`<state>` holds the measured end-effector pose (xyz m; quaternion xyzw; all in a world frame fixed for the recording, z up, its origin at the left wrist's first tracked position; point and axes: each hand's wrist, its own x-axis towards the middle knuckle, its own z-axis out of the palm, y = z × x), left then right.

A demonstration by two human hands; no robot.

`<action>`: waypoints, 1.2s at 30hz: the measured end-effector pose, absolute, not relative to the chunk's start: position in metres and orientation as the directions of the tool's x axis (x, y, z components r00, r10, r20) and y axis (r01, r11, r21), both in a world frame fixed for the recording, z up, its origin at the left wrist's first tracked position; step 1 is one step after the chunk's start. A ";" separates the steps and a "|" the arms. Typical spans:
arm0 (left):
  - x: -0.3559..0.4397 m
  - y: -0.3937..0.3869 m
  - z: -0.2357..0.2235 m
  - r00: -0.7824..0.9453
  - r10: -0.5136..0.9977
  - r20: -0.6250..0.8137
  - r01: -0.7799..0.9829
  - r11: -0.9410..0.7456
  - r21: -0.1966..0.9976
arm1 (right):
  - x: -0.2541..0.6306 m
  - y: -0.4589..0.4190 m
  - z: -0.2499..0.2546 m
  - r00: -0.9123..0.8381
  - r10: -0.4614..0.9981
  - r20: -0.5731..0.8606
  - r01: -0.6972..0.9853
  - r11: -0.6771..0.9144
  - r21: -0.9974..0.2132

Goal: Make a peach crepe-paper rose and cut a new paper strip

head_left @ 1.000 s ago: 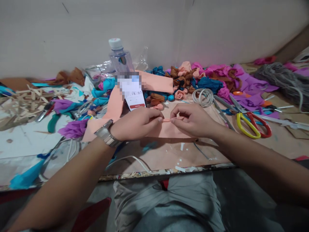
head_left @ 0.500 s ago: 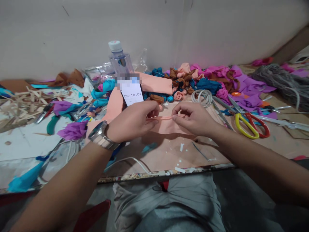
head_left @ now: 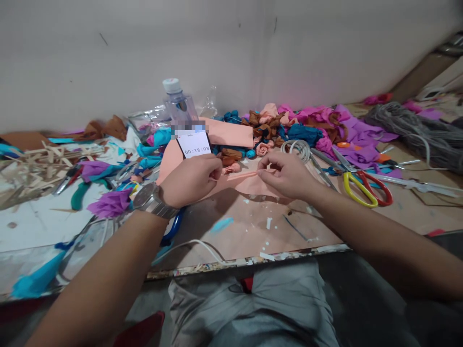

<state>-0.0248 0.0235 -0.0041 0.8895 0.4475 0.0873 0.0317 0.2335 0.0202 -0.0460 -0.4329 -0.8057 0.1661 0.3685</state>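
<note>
My right hand (head_left: 289, 174) pinches the folded upper edge of a peach crepe paper strip (head_left: 241, 177) between thumb and fingers. The strip stretches leftward, low over the table. My left hand (head_left: 191, 180), a metal watch (head_left: 149, 198) on its wrist, is closed with curled fingers by the strip's left part. Its fingertips are mostly hidden, so what it holds cannot be made out. Just behind the left hand stands a phone (head_left: 195, 146) showing a running timer. A rolled peach paper flower (head_left: 231, 168) lies between the hands, a little farther back.
Scissors with yellow and red handles (head_left: 361, 189) lie right of my right hand. A clear bottle (head_left: 180, 108) stands behind the phone. Crumpled paper flowers (head_left: 304, 132) pile along the wall. Wooden sticks (head_left: 54, 164) and a purple paper flower (head_left: 109, 202) are at left, grey yarn (head_left: 405, 127) at right.
My left hand has moved left, away from the right hand, and its fingers are more curled. The right hand keeps its pinch on the crepe paper. The view has tilted slightly upward.
</note>
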 end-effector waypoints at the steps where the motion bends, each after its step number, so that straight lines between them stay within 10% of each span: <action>1: -0.027 0.025 -0.004 0.578 0.809 0.105 0.797 -0.588 0.138 | 0.234 0.021 -0.047 -0.353 0.815 0.460 0.578 0.577 -0.577; 30: -0.160 0.007 0.028 0.423 0.854 -0.303 0.881 -0.309 0.358 | 0.238 0.029 -0.051 -0.414 0.823 0.388 0.604 0.568 -0.559; 36: -0.159 0.001 0.047 0.275 0.923 -0.267 0.961 -0.256 0.105 | 0.233 0.024 -0.050 -0.441 0.825 0.354 0.595 0.564 -0.573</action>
